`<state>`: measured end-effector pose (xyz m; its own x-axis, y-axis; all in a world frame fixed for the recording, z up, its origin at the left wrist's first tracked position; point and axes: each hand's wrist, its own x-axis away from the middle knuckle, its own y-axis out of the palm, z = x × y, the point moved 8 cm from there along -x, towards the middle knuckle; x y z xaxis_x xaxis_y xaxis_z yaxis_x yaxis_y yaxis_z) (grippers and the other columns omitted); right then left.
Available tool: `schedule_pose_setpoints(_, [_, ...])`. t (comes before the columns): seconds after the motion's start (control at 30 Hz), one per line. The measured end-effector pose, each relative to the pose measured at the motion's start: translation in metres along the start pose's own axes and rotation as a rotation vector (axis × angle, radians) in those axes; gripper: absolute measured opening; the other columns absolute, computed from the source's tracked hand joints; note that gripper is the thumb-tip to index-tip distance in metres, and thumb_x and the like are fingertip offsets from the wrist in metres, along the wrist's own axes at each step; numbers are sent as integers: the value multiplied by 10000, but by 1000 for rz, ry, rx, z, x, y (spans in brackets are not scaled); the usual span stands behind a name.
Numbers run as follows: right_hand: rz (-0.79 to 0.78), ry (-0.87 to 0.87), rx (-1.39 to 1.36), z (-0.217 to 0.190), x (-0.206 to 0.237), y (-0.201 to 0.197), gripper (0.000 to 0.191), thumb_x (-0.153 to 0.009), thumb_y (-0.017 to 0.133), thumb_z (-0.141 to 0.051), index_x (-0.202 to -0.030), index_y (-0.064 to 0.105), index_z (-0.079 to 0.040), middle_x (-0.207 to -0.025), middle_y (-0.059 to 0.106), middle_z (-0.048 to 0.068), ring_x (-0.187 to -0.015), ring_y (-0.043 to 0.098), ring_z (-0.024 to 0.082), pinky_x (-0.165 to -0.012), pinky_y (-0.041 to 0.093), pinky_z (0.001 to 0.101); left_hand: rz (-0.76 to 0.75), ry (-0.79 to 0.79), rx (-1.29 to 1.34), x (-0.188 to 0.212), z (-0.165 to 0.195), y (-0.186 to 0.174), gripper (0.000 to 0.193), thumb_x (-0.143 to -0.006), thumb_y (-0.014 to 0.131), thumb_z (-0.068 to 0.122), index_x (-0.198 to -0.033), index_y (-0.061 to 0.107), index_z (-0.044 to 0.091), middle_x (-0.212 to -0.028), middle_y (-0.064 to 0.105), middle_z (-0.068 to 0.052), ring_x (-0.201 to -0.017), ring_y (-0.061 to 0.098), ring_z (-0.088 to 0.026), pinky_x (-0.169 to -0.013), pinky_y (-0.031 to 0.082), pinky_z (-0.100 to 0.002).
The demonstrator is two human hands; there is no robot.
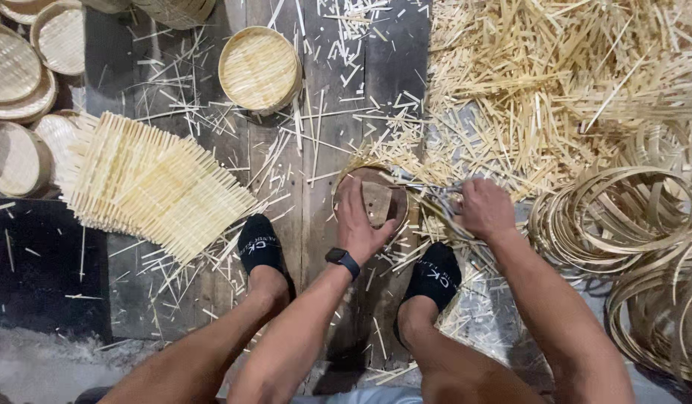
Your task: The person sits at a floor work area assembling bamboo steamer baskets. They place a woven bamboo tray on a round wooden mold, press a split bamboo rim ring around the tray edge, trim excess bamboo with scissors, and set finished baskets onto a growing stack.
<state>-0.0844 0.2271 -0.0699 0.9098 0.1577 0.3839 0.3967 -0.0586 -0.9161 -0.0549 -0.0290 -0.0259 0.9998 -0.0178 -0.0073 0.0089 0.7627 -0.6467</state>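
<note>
both hands press a round tray, slat heaps crowding its edges.

Floor: dark, worn wooden planks running away from the viewer, with gaps between boards.
Lower left: a black mat or sheet over the boards; below it a pale grey patch of bare ground.
Litter: thin pale bamboo slivers scattered across the planks.
Upper right: a deep heap of cut bamboo strips covering the floor.
Walls, windows, furniture: none in view.
Light: even and soft, with faint shadows.
</note>
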Motion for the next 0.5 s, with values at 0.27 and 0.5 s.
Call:
schedule_pose_setpoints(0.27, [63,-32,3,-1,-1,6,313,-844,660,-290,-1055,667,-60,-1033,660,161,-1015,644,320,-871,541,464,-218,-32,-84,-2,-13,12,1105,-641,840,215,-1587,282,91,-1443,453,-254,-1318,436,-463,-1133,376,-527])
schedule_pose_setpoints(0.5, [217,-119,65,-16,-3,-6,507,-701,725,-427,-998,670,-19,-954,656,171,-933,644,325,-846,558,443,-365,98,-90,-9,0,15,1010,-593,813,119,-1523,432,221,-1416,521,-143,-1282,465,-416,-1145,411,-494])
